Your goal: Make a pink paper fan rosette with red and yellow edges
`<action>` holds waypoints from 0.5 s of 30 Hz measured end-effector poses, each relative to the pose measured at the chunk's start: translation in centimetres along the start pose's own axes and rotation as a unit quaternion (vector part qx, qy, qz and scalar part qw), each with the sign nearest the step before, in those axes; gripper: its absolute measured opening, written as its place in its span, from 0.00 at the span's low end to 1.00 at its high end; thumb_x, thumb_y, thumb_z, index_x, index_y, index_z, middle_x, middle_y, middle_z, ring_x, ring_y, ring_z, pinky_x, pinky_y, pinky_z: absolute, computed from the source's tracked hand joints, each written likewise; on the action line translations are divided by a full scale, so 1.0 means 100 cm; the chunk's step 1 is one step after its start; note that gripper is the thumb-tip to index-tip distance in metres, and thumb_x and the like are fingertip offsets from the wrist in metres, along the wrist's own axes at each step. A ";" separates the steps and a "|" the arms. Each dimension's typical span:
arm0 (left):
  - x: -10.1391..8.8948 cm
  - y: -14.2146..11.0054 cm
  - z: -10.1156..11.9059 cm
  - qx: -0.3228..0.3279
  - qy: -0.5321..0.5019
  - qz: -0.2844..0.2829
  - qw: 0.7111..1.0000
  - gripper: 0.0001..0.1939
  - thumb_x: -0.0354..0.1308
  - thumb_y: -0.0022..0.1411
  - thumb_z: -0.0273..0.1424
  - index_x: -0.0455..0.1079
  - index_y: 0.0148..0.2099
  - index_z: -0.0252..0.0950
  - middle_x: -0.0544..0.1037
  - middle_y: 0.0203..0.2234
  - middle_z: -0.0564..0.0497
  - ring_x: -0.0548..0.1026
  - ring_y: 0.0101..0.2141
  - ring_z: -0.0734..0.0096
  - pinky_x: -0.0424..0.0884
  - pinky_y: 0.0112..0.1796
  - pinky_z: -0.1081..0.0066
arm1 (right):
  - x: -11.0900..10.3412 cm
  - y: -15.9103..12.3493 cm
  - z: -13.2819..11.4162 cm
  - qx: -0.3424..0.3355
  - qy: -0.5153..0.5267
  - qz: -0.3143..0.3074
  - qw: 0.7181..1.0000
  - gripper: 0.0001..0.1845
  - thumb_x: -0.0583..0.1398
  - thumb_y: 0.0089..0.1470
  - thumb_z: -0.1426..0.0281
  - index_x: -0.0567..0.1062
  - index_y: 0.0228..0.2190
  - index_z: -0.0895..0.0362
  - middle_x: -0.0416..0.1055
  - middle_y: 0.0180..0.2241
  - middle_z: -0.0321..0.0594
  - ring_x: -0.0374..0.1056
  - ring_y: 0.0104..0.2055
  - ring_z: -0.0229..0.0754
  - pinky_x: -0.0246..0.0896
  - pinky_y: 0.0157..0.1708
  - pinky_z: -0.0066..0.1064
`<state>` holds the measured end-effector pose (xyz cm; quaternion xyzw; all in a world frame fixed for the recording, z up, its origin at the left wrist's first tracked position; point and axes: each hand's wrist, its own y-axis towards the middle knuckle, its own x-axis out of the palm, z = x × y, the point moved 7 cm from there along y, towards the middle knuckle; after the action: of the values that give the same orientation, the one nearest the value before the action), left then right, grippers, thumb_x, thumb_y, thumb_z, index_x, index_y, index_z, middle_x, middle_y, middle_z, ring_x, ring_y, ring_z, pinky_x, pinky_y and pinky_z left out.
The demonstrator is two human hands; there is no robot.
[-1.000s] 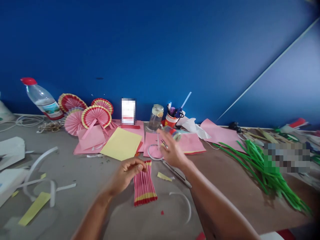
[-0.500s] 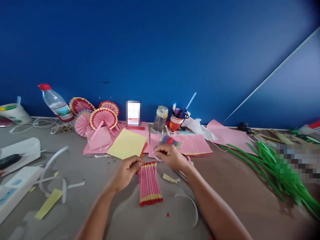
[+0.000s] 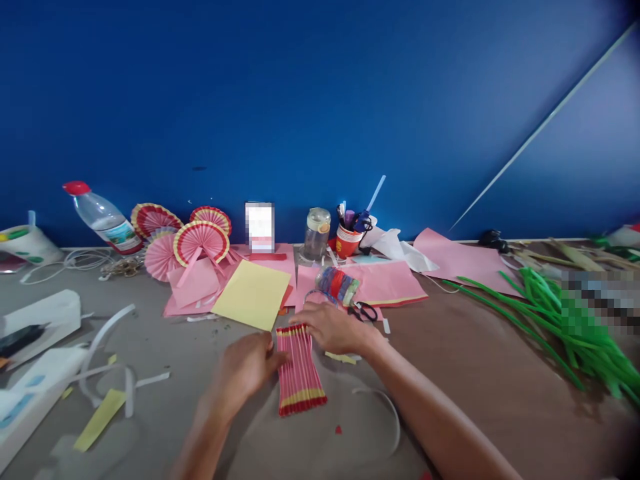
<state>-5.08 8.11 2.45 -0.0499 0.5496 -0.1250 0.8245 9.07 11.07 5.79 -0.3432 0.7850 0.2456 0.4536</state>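
1. Just changed: R hand (image 3: 337, 330) is off the area by the yarn (image 3: 336, 283) and at the far end of the pleated paper (image 3: 301, 377). Both hands are now at it, L hand (image 3: 245, 368) on the L edge, R on the far R part.
2. Also new: scissors (image 3: 359, 309) show on the R, just beyond R hand, no longer mostly hidden by it.
3. L hand: thumb reaches onto the paper's L edge, fingers bent beside it; blurry, can't tell if it pinches.
4. R hand: palm down, fingers bent over the far edge; can't tell if they grip.
5. Pleated paper: near ctr, flat on table (image 3: 175, 350), red/yellow-banded end nearest.
6. Counts, approx where stacked: pleated paper 1; scissors 1; yarn 1; big yellow sheet (image 3: 253, 293) 1, far-L of paper; fans (image 3: 203, 241) 4 visible, far L; bottle (image 3: 110, 223) 1, tilted, far L; jar (image 3: 317, 239) 1, far; red cup (image 3: 349, 245) 1, w/ pens, R of jar.
7. Green stems (image 3: 555, 327), R: 1 bunch, no. unclear.
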 end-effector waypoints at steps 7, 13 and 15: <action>0.010 -0.003 0.018 0.029 0.045 -0.048 0.997 0.14 0.52 0.59 0.43 0.68 0.33 0.38 0.78 0.30 0.44 0.75 0.32 0.57 0.59 0.30 0.68 | 0.020 -0.005 -0.002 -0.032 -0.161 -0.064 0.984 0.20 0.57 0.52 0.75 0.72 0.48 0.54 0.66 0.42 0.47 0.63 0.43 0.47 0.57 0.40 0.37; 0.014 0.001 0.020 0.019 -0.052 -0.047 0.997 0.14 0.50 0.61 0.42 0.69 0.39 0.37 0.79 0.33 0.43 0.76 0.35 0.58 0.62 0.32 0.68 | 0.028 0.001 -0.003 -0.067 -0.173 -0.058 0.981 0.08 0.57 0.56 0.68 0.75 0.34 0.57 0.67 0.38 0.43 0.63 0.38 0.43 0.55 0.38 0.34; 0.012 0.003 0.020 0.011 -0.100 -0.028 0.995 0.16 0.51 0.60 0.43 0.69 0.43 0.37 0.79 0.35 0.43 0.75 0.36 0.58 0.63 0.34 0.67 | 0.024 0.004 -0.003 -0.062 -0.185 -0.034 0.980 0.09 0.56 0.57 0.68 0.74 0.34 0.59 0.67 0.38 0.44 0.63 0.38 0.43 0.55 0.38 0.34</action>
<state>-2.80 7.94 2.09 -0.0685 0.4615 -0.1487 0.8719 7.80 10.35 3.87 -0.3459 0.6587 0.3376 0.5766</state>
